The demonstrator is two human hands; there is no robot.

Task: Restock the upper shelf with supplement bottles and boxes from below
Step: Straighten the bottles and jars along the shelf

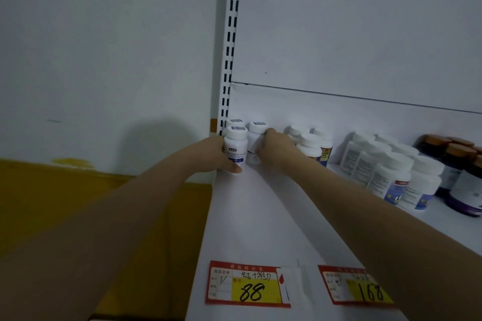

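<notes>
Both my arms reach to the far left end of the white upper shelf (260, 216). My left hand (217, 155) grips a white bottle with a blue label (235, 147), standing upright on the shelf. Beside it, my right hand (273, 150) holds a second white bottle (254, 142), fingers curled round its right side. A third white bottle (234, 122) stands behind them against the back panel.
A slotted white upright (230, 47) marks the shelf's left end. To the right stand white bottles with yellow-blue labels (311, 147), several larger white bottles (386, 172) and dark jars with brown lids (461, 174). Price tags 88 (247, 285) and 168 (357, 285) line the front edge.
</notes>
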